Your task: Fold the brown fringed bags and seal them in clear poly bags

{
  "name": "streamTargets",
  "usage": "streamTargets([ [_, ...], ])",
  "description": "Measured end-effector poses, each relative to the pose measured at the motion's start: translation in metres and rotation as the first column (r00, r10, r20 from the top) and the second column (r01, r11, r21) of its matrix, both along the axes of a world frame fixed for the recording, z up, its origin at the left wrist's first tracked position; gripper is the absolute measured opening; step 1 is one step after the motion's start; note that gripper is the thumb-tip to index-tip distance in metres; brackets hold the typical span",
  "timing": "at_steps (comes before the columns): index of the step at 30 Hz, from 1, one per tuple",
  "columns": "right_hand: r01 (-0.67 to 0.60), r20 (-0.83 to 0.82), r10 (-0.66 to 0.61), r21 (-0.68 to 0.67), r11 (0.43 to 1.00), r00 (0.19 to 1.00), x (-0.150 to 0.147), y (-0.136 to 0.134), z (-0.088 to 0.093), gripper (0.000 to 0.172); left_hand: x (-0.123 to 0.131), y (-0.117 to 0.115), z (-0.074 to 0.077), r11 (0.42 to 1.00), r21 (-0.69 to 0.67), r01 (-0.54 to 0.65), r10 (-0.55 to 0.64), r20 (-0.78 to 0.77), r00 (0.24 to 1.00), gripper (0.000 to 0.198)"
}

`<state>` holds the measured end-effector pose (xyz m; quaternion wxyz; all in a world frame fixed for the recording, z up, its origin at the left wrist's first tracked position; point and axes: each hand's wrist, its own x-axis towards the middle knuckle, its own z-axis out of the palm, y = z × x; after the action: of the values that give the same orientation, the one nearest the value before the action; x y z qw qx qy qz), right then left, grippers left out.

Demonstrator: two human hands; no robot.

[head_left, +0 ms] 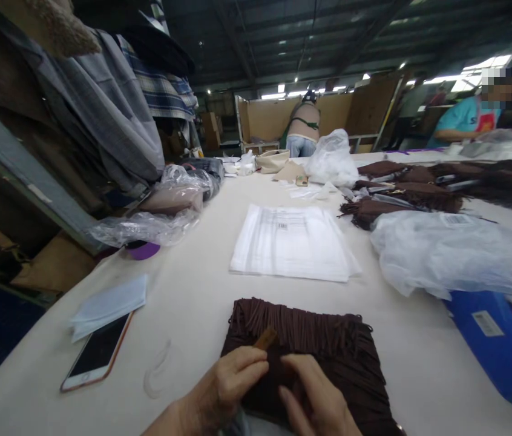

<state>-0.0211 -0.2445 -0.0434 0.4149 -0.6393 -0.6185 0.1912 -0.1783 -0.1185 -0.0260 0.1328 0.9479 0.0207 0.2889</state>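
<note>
We have both hands down on a dark brown fringed cloth (324, 357) that lies flat on the tabletop (192, 303) right in front of us. Our left hand (231, 378) rests on the near left part of the cloth, and a small tan tag (265, 338) sticks up just beyond its fingertips; the thumb and forefinger seem to pinch it, though we cannot tell how firmly. Our right hand (317, 396) lies just beside the left one, fingers loosely curled and pressing on the fabric; whether it grips any of the cloth we cannot tell.

To the left of our left hand a phone (97, 352) lies face up near the tabletop's edge, with a folded white paper (108, 304) touching its far end. Between the phone and the cloth sits a scrap of clear plastic film (158, 369). Straight ahead of our hands, well apart from the cloth, is a stack of flat clear bags (292, 242) bearing a small barcode label. Beyond our right hand a crumpled plastic bag (456, 254) spreads across the tabletop, and a blue bin (501, 345) sits just in front of it at the right edge. Farther off on the right lies a pile of more brown fringed pieces (419, 191). Ahead to the left, clear wrapping (147, 227) is heaped below hanging coats (101, 103). In the distance a person (304, 124) stands with their back to us, and another person in a teal top (462, 118) is at the far right.
</note>
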Motion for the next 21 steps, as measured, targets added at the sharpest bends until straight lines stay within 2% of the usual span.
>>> streamTargets([
  [2, 0.030, -0.059, -0.032, -0.036, 0.999, 0.998, 0.014, 0.016, 0.014, 0.035, -0.001, -0.001, -0.004, 0.982, -0.185, -0.024, 0.030, 0.031, 0.999, 0.025],
  [4, 0.024, -0.116, -0.041, -0.144, 0.989, 0.992, 0.020, 0.033, 0.024, 0.039, -0.001, -0.001, -0.006, 0.952, -0.304, -0.013, 0.025, 0.033, 0.999, 0.026],
  [6, -0.038, -0.169, -0.005, -0.251, 0.967, 0.986, 0.021, 0.048, 0.032, 0.033, 0.000, 0.001, -0.007, 0.929, -0.370, 0.010, -0.009, 0.003, 1.000, 0.026],
  [7, -0.063, -0.177, 0.011, -0.291, 0.955, 0.984, 0.020, 0.055, 0.035, 0.027, 0.000, 0.002, -0.007, 0.932, -0.361, 0.018, -0.022, -0.007, 1.000, 0.025],
  [8, -0.074, -0.169, 0.020, -0.322, 0.944, 0.985, 0.020, 0.059, 0.038, 0.023, 0.000, 0.004, -0.007, 0.954, -0.299, 0.023, -0.025, -0.001, 1.000, 0.024],
  [10, -0.051, -0.116, 0.009, -0.367, 0.929, 0.993, 0.021, 0.065, 0.042, 0.020, -0.005, 0.006, -0.011, 1.000, -0.018, -0.003, 0.004, 0.053, 0.999, 0.023],
  [12, -0.023, -0.052, 0.003, -0.392, 0.920, 0.999, 0.024, 0.068, 0.045, 0.023, -0.014, 0.005, -0.020, 0.952, 0.294, -0.083, 0.042, 0.145, 0.989, 0.020],
  [14, -0.025, 0.031, 0.042, -0.413, 0.910, 0.999, 0.026, 0.070, 0.046, 0.025, -0.027, -0.001, -0.031, 0.888, 0.444, -0.121, 0.058, 0.153, 0.987, 0.022],
  [16, -0.037, 0.099, 0.087, -0.421, 0.906, 0.991, 0.026, 0.071, 0.043, 0.024, -0.039, -0.011, -0.040, 0.883, 0.459, -0.097, 0.049, 0.115, 0.992, 0.023],
  [18, -0.029, 0.124, 0.089, -0.421, 0.907, 0.988, 0.025, 0.072, 0.038, 0.026, -0.043, -0.021, -0.042, 0.897, 0.440, -0.047, 0.011, 0.083, 0.997, 0.021],
  [21, -0.001, 0.114, 0.047, -0.377, 0.926, 0.992, 0.026, 0.068, 0.031, 0.033, -0.035, -0.027, -0.029, 0.946, 0.323, 0.030, -0.031, -0.003, 1.000, 0.020],
])
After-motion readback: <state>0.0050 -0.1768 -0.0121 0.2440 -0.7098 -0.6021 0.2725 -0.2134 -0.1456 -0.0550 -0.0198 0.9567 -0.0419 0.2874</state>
